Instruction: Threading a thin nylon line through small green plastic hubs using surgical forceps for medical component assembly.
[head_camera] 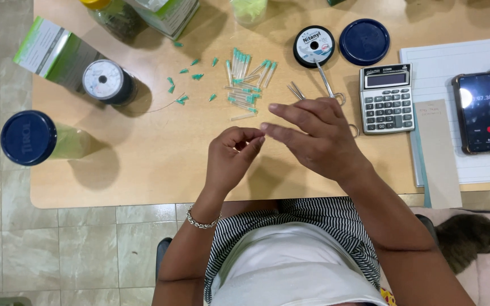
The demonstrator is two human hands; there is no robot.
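**Two hands pinching something tiny over a wooden table**

So, centre of the frame: the left hand (231, 156) has its fingers curled in, thumb and forefinger pinched together at the tip. The right hand (313, 139) meets it from the right, forefinger and thumb closing toward the same spot while the other fingers stick out loosely. Whatever sits between the fingertips is too small to make out, honestly can't tell what it is. There's a bracelet (201, 220) on the left wrist.

Just above the hands, toward upper centre, is a scattered pile of little teal-tipped pieces (246, 79) lying on the table (143, 170), with loose teal caps spread to its left. A pair of scissors (330, 90) lies just above the right hand, partly hidden by it, and a black spool of line (313, 46) sits at its tip. Right of that: a dark blue lid (364, 41), a calculator (386, 97), then a phone (481, 112) on a notepad (455, 62) at the far right. On the left edge stands a blue-lidded jar (28, 137), with a round gauge (103, 80) above it.
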